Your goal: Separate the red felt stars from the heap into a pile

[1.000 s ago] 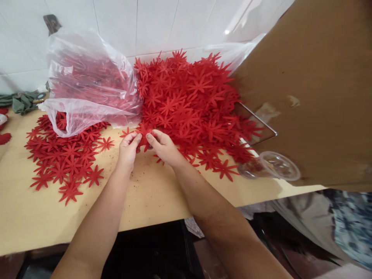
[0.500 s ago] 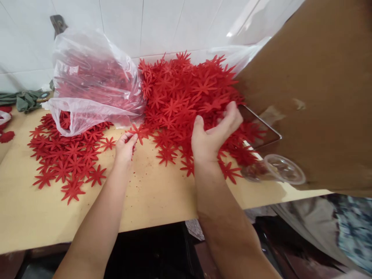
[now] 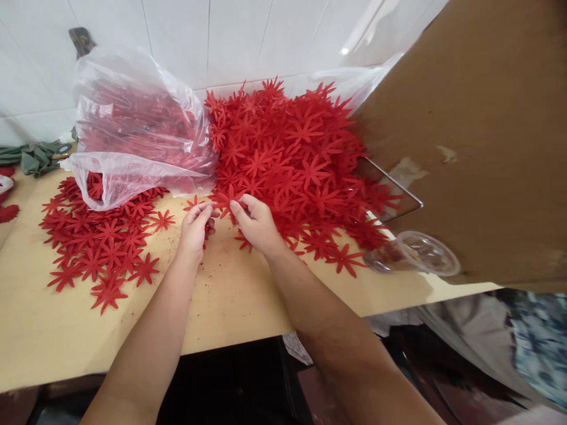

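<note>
red flower cutout [image 3: 224, 200] pinched between left hand [image 3: 195, 227] and right hand [image 3: 257, 224], hands together at near edge of loose red pile [image 3: 292, 159]; right hand nearer pile, cutout roughly flat

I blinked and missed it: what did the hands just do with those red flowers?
The right hand came back from the big heap and met the left hand; both now pinch one red flower. The bag, the spread-out flowers and the plastic cup stayed put.
</note>
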Tool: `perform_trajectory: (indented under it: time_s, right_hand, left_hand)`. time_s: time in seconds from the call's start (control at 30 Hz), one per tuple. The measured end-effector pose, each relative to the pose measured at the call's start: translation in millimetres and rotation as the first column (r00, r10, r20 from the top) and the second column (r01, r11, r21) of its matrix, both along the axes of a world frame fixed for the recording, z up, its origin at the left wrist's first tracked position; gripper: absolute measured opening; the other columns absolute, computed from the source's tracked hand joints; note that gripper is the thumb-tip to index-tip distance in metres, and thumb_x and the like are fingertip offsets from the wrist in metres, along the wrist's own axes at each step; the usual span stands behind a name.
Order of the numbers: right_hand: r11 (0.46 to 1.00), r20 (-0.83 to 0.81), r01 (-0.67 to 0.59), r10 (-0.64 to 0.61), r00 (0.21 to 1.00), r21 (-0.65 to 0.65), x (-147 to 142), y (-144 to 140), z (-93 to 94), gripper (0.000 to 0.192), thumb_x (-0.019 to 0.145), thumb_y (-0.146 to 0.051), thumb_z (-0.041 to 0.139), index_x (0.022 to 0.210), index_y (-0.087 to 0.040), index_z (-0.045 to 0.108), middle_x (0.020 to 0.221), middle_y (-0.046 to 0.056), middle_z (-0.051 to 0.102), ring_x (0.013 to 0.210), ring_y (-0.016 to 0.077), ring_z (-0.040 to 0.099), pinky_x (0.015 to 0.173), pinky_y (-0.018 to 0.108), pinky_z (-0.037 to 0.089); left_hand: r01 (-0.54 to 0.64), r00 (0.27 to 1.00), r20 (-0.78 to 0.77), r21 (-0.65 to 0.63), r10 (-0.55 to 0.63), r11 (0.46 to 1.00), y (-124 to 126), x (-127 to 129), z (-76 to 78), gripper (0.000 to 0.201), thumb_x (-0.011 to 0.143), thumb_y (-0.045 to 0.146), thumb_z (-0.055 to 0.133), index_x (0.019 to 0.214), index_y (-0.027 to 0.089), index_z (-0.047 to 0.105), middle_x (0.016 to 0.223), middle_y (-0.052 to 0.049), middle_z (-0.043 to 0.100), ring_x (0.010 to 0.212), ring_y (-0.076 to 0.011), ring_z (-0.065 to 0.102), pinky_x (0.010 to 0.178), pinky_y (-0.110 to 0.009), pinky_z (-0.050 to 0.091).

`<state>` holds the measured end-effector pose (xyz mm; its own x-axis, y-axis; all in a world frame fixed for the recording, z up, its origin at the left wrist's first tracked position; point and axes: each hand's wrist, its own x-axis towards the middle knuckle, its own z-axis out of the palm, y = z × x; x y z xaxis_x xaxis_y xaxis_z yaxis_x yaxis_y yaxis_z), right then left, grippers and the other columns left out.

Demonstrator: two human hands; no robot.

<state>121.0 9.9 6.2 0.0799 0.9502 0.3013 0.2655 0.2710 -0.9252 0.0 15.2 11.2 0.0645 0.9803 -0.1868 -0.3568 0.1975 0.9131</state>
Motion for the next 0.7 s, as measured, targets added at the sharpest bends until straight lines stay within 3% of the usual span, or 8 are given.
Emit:
perform_trajectory:
  time_s: [0.1,0.2,0.3,0.4,0.43,0.5,0.6,0.7]
  right_hand:
    - [0.991,0.014,0.120,-0.121,0.993,0.051,8,1,6.8,0.036,0.081,-0.042,0.042,0.056,-0.020,0.028,0.051,-0.006,0.026,0.048,0.0069,0.026,0.046,0.023,0.023]
    - [0.930,0.038,0.342,-0.350,0.936,0.135,26,3,9.8,0.030,0.082,-0.042,0.039,0.061,-0.020,0.036,0.058,-0.004,0.033,0.053,0.0092,0.034,0.052,0.025,0.031]
    - [0.735,0.136,0.592,-0.658,0.741,0.331,54,6,10.6,0.026,0.079,-0.040,0.043,0.089,-0.016,0.048,0.086,0.007,0.047,0.082,0.0188,0.048,0.072,0.036,0.040]
    - [0.581,0.264,0.649,-0.810,0.524,0.491,70,7,12.8,0.053,0.070,-0.041,0.055,0.112,-0.012,0.044,0.115,0.018,0.040,0.110,0.0317,0.037,0.090,0.052,0.029]
    - [0.587,0.301,0.628,-0.806,0.509,0.511,68,6,13.7,0.056,0.069,-0.041,0.056,0.115,-0.012,0.043,0.118,0.019,0.039,0.113,0.0334,0.034,0.092,0.055,0.027]
    - [0.704,0.382,0.501,-0.702,0.601,0.503,53,3,14.5,0.047,0.075,-0.040,0.051,0.114,-0.015,0.047,0.117,0.017,0.044,0.112,0.0314,0.037,0.093,0.053,0.028]
    - [0.920,0.518,0.094,-0.297,0.802,0.381,10,-6,8.9,0.034,0.083,-0.039,0.040,0.107,-0.020,0.054,0.104,0.011,0.056,0.102,0.0240,0.047,0.091,0.044,0.036]
    - [0.952,0.605,-0.155,-0.037,0.795,0.262,-29,-15,-3.7,0.048,0.081,-0.046,0.041,0.115,-0.014,0.052,0.115,0.015,0.053,0.109,0.0261,0.043,0.095,0.044,0.035]
  left_hand:
    - [0.013,0.985,0.171,-0.093,0.003,0.996,2,-4,2.6,0.019,0.072,0.032,0.052,0.081,0.015,0.058,0.065,0.001,0.055,0.050,-0.0046,0.047,0.045,-0.017,0.035]
    - [0.063,0.947,0.320,-0.169,-0.006,0.984,3,-9,5.1,0.027,0.077,0.037,0.044,0.082,0.014,0.058,0.065,-0.001,0.058,0.052,-0.0069,0.051,0.049,-0.020,0.041]
    - [0.131,0.911,0.409,-0.169,-0.051,0.977,4,-14,5.0,0.036,0.079,0.043,0.038,0.086,0.015,0.058,0.071,-0.004,0.062,0.062,-0.0106,0.058,0.058,-0.024,0.046]
    - [0.143,0.891,0.449,-0.129,-0.071,0.981,3,-16,2.7,0.042,0.078,0.049,0.036,0.089,0.016,0.059,0.083,-0.008,0.064,0.078,-0.0160,0.061,0.068,-0.030,0.048]
    - [0.139,0.888,0.455,-0.108,-0.075,0.984,2,-15,2.0,0.044,0.078,0.051,0.035,0.091,0.016,0.058,0.087,-0.010,0.064,0.083,-0.0179,0.061,0.070,-0.032,0.048]
    - [0.125,0.891,0.446,-0.067,-0.082,0.990,1,-15,1.2,0.051,0.076,0.056,0.034,0.096,0.015,0.058,0.092,-0.012,0.064,0.090,-0.0206,0.060,0.072,-0.036,0.048]
    - [0.112,0.923,0.375,-0.038,-0.090,0.993,1,-15,1.5,0.063,0.075,0.064,0.028,0.105,0.016,0.056,0.096,-0.013,0.063,0.093,-0.0213,0.058,0.074,-0.037,0.048]
    - [0.109,0.952,0.291,-0.039,-0.093,0.993,1,-17,1.3,0.071,0.074,0.068,0.021,0.109,0.016,0.055,0.097,-0.013,0.062,0.094,-0.0207,0.058,0.076,-0.035,0.047]
